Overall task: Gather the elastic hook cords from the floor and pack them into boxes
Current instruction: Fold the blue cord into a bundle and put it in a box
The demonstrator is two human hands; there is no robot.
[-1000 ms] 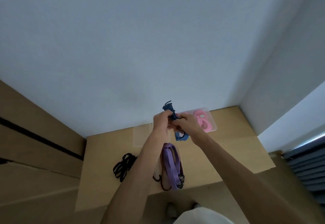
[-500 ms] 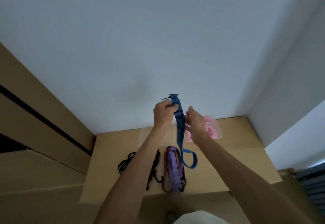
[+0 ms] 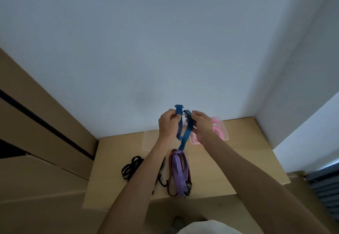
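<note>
A blue elastic cord (image 3: 185,134) hangs folded between both raised hands. My left hand (image 3: 168,123) grips one end, whose black hook sticks up above the fist. My right hand (image 3: 200,124) pinches the other end close beside it. Below on the cardboard (image 3: 229,164) lie a purple cord (image 3: 178,171) over a dark red cord (image 3: 170,175), and a black cord (image 3: 131,167) to their left. A clear plastic box (image 3: 222,131) behind my right hand holds a pink cord (image 3: 218,130). Another clear box (image 3: 149,140) sits partly hidden behind my left forearm.
White walls meet in a corner at the back right. Large cardboard boxes (image 3: 36,123) stack up on the left. A dark slatted object (image 3: 326,187) stands at the right edge. A shoe (image 3: 178,221) shows at the bottom.
The blue cord hung long from my left hand; my right hand has taken its other end and brought it up beside the first, folding the cord in two.
</note>
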